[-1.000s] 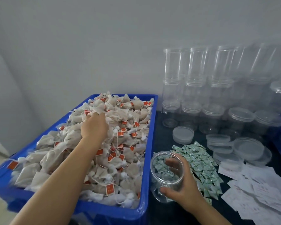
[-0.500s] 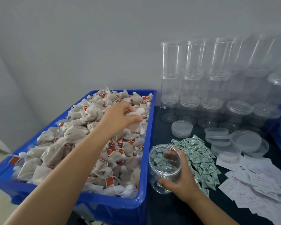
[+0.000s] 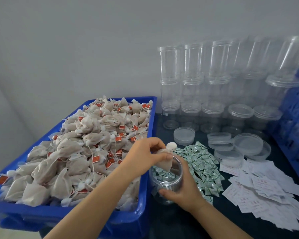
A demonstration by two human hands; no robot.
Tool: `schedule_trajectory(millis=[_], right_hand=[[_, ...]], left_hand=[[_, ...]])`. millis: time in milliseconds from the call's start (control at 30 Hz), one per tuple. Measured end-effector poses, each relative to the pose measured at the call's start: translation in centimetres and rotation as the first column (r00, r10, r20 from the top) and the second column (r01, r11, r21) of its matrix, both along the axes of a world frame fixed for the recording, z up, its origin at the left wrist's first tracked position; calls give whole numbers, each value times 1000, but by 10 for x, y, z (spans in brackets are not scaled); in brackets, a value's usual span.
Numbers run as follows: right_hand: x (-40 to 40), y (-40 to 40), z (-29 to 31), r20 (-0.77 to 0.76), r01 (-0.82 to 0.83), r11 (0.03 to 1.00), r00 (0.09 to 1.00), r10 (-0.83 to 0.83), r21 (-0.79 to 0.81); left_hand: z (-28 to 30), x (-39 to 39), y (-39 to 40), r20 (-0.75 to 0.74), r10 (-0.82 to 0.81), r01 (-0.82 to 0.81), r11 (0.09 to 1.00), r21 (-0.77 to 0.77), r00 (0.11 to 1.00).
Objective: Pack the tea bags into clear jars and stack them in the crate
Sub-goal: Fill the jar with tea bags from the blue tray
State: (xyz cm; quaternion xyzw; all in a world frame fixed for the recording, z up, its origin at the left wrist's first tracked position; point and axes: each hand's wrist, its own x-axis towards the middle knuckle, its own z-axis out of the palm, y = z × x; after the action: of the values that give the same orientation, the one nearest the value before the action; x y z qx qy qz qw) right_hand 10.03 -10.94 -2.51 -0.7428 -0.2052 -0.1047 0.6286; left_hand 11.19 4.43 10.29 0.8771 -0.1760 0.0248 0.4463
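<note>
A blue bin [image 3: 141, 219] on the left is heaped with beige tea bags [image 3: 86, 149] bearing red tags. My left hand [image 3: 143, 154] pinches one tea bag [image 3: 164, 161] at the mouth of a clear jar [image 3: 166, 180], the bag's lower end dipping inside the rim. My right hand [image 3: 181, 190] grips that jar from the right side, holding it on the dark table beside the bin. Through the jar's clear wall show small green packets that lie behind it.
A pile of small green packets [image 3: 200, 163] lies right of the jar. Loose clear lids [image 3: 184, 135] and white paper slips [image 3: 269, 190] lie further right. Stacked empty clear jars [image 3: 193, 87] line the wall. A blue crate [image 3: 297, 128] stands at the right edge.
My left hand lifted a tea bag out of the bin's heap and carried it right and down to the jar's mouth. My right hand kept hold of the jar.
</note>
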Motion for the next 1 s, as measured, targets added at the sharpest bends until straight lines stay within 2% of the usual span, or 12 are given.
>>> schedule_trajectory(millis=[67, 133, 267, 433, 567, 800, 1000], right_hand=[[1, 0, -2, -3, -6, 1000, 1000, 6, 15], [1, 0, -3, -16, -8, 1000, 1000, 9, 30], [2, 0, -7, -33, -34, 998, 999, 36, 56], [3, 1, -5, -27, -21, 998, 999, 22, 51], [2, 1, -7, -11, -8, 999, 1000, 8, 47], [1, 1, -4, 7, -8, 999, 1000, 8, 33], [0, 0, -3, -17, -18, 1000, 1000, 18, 2]], left_hand=[[-2, -3, -3, 43, -12, 9, 997, 71, 999], [-5, -7, -5, 103, -35, 13, 978, 207, 994], [-9, -12, -11, 214, -117, -2, 874, 485, 970], [-5, -9, -22, 163, -201, 31, 717, 697, 966], [-5, -9, -24, 104, -219, 85, 710, 699, 970], [-6, -9, -23, 103, -248, 110, 717, 688, 963], [-9, -6, -20, 125, -245, 115, 770, 627, 962]])
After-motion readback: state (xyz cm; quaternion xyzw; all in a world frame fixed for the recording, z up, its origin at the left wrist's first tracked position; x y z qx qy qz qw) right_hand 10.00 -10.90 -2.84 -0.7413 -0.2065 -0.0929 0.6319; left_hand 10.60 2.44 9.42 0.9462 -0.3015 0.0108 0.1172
